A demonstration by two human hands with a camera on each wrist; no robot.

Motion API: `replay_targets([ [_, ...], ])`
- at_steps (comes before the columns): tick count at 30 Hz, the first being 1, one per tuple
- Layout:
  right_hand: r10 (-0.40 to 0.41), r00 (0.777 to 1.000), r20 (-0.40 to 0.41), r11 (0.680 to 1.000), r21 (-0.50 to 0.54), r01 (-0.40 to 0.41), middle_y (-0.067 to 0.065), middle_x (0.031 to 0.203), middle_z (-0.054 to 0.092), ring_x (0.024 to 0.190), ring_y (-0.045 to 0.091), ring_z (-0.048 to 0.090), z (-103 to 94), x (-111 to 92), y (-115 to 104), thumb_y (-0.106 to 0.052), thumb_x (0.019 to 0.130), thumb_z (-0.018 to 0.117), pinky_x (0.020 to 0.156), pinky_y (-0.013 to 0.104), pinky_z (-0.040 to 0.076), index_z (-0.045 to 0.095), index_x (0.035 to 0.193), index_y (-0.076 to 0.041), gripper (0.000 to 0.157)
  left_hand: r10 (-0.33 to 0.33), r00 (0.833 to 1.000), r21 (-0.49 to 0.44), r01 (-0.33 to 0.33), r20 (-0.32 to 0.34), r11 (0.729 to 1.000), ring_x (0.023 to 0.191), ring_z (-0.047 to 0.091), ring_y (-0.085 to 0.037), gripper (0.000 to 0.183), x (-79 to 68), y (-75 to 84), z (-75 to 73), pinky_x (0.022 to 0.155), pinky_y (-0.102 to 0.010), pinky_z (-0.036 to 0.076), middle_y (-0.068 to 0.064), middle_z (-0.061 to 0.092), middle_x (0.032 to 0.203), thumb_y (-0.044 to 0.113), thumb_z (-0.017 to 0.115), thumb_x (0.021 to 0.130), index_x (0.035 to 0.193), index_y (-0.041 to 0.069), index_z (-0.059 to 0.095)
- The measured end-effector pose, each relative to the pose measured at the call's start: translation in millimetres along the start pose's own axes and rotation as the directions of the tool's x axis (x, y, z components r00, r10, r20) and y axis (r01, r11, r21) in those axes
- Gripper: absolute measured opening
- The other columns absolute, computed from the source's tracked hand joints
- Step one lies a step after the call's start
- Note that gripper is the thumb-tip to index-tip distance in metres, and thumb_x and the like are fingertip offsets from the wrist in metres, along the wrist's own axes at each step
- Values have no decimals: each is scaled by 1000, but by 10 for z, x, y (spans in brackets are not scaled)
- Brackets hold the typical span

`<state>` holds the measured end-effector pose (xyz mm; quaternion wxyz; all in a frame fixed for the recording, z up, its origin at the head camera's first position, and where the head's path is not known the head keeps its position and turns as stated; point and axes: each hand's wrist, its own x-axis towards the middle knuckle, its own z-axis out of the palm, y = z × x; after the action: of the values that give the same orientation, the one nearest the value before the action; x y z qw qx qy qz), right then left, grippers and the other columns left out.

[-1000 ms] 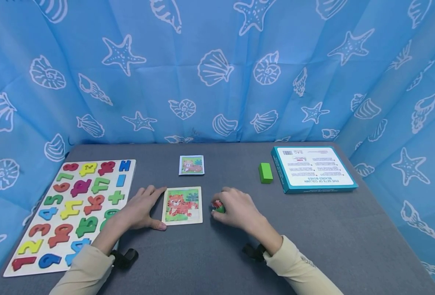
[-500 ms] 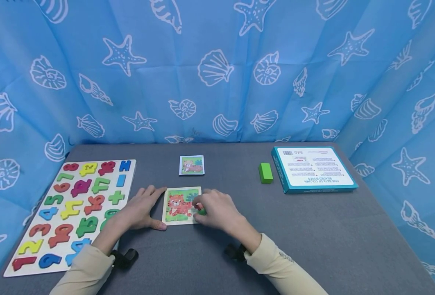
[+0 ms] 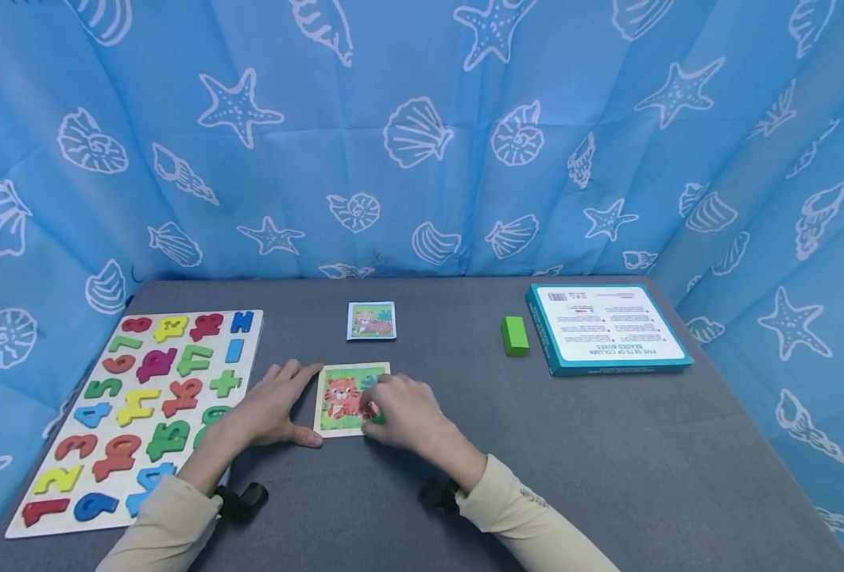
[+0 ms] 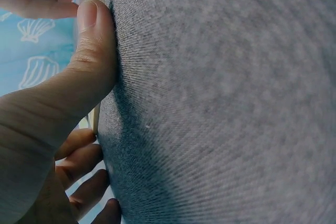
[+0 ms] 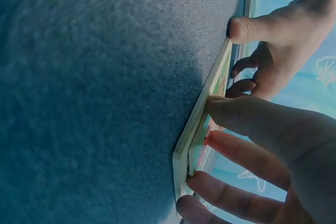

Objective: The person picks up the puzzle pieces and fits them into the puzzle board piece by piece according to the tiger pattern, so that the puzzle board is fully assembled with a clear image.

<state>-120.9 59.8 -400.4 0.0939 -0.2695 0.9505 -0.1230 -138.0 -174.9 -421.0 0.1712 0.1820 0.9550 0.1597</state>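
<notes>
A square tiger jigsaw puzzle [image 3: 343, 397] in a pale wooden frame lies on the grey table. My left hand [image 3: 272, 407] holds its left side, thumb at the near corner and index finger at the far one. The left thumb [image 4: 95, 40] presses along the frame's edge in the left wrist view. My right hand [image 3: 406, 415] is over the puzzle's right part, pinching a small puzzle piece [image 5: 196, 153] between thumb and fingertips. Those fingers hide most of the piece in the head view. In the right wrist view it sits within the frame, close against the picture.
A small picture card [image 3: 372, 321] lies behind the puzzle. At left is a white number board [image 3: 125, 338] with coloured numerals, partly under the left forearm. A green block [image 3: 515, 336] stands beside a teal-edged flat box [image 3: 611, 330] at the back right. A blue curtain [image 3: 422, 183] hangs behind.
My right hand has moved left with the puzzle piece, from the table beside the puzzle to over its right part. The left hand has stayed at the puzzle's left side.
</notes>
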Motion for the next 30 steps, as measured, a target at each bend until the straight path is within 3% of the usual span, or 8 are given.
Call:
replay_targets([
  [15, 34, 999, 12, 999, 14, -35, -1, 99, 71, 80, 11, 60, 27, 21, 20, -28, 90, 80, 59, 26, 42, 80, 108, -21, 19, -16, 1000, 8, 16, 11, 1000, 103, 43, -25, 116, 21, -5, 1, 83, -42, 41, -13, 52, 125, 62, 88, 68, 156, 5, 38],
  [24, 127, 991, 31, 976, 174, -131, -2, 99, 73, 87, 11, 64, 32, 87, 59, -23, 83, 87, 67, 29, 51, 83, 99, -19, 17, -23, 1000, -1, 23, 18, 1000, 107, 45, -27, 117, 22, 7, -3, 88, -47, 44, -15, 51, 128, 61, 88, 68, 157, 5, 37],
  [30, 155, 985, 72, 974, 158, -165, -3, 105, 74, 91, 12, 65, -1, 112, 47, -25, 82, 87, 70, 33, 53, 84, 97, -21, 16, -22, 1000, 6, 22, 10, 1000, 105, 45, -26, 117, 25, 1, 7, 86, -45, 43, -14, 52, 126, 61, 88, 68, 157, 5, 37],
])
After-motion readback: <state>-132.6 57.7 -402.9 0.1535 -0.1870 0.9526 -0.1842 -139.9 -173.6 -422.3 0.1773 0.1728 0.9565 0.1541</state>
